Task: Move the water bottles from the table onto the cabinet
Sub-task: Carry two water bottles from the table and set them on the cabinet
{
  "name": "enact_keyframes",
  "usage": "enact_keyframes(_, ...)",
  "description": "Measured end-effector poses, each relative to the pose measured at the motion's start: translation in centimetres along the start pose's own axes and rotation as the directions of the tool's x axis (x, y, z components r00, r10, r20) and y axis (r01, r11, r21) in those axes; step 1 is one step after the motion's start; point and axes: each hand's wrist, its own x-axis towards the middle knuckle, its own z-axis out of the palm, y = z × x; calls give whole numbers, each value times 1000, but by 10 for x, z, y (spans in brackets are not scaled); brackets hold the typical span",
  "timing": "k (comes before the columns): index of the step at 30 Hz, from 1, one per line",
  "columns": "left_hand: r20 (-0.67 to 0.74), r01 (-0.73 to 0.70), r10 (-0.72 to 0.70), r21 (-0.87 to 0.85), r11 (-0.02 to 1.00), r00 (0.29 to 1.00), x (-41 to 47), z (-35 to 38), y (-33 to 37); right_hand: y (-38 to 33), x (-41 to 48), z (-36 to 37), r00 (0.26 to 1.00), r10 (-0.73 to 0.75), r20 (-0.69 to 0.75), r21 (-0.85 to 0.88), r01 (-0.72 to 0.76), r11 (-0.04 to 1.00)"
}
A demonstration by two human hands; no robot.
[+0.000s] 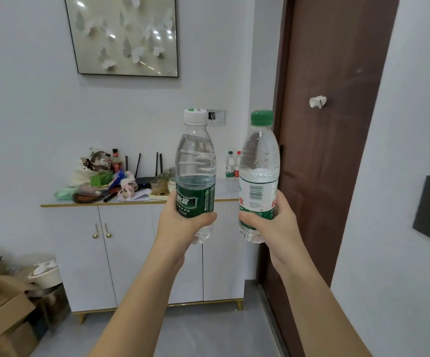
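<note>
My left hand (180,222) grips a clear water bottle with a white cap and a dark green label (195,173), held upright in the air. My right hand (270,222) grips a second clear bottle with a green cap and a white label (259,173), also upright. Both bottles are raised in front of the white cabinet (131,253), whose top edge runs behind them. Two small water bottles (233,164) stand on the right end of the cabinet top, near the wall.
The left part of the cabinet top is crowded with bags, a router (144,180), cups and bowls (171,184). A brown door (324,150) stands right of the cabinet. Cardboard boxes (0,310) and a bin lie on the floor at left.
</note>
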Motion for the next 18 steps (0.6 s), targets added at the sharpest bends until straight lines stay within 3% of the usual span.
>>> enact_keyframes(18,-56,-59,61,30,998,997,254,36,-87,123,265,23,1000,7,19,21,-8,1000)
